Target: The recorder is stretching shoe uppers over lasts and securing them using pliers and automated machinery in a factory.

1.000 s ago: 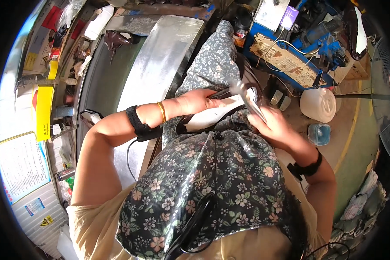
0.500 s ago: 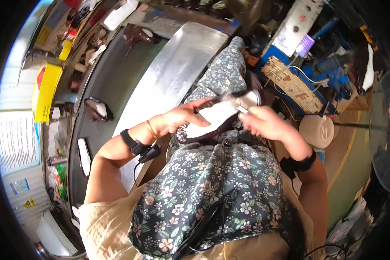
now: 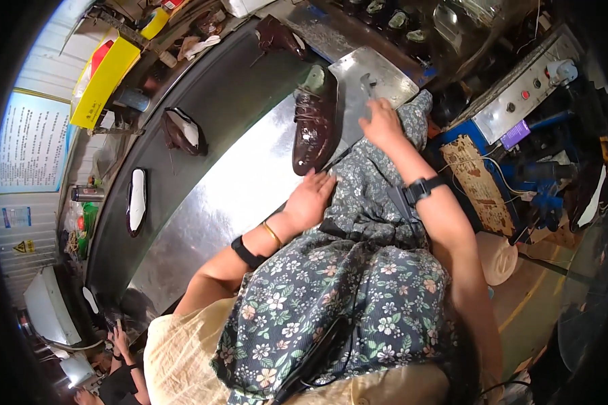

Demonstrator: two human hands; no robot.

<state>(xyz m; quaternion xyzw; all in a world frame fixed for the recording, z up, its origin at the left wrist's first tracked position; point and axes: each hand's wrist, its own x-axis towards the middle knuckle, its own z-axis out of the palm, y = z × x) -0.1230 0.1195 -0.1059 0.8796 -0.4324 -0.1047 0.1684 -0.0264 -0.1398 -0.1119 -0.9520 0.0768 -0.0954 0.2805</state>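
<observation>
A glossy dark brown lace-up shoe (image 3: pixel 314 121), with a pale green form in its opening, stands sole down on the metal sheet (image 3: pixel 203 196), toe pointing toward me. My left hand (image 3: pixel 311 199) is at its toe, fingers stretched out and fingertips at or against the tip; exact contact is hard to see. Farther right, my right hand (image 3: pixel 385 127) is over the far end of the sheet. Its fingers are on a small metal tool with a forked-looking head (image 3: pixel 367 84); the tool's other end is hidden by the hand.
On the dark conveyor belt (image 3: pixel 233 88) at left lie several brown shoes with white soles (image 3: pixel 136 201). A machine panel with buttons (image 3: pixel 527 94) and a worn board (image 3: pixel 476 179) stand at right. A co-worker's hand (image 3: pixel 119 337) shows at lower left. Floral cloth (image 3: pixel 368 179) covers my lap.
The shoe went from my lap, sole up, to the metal sheet, sole down. My left hand followed to its toe. My right hand moved away and forward with the tool. The view has turned.
</observation>
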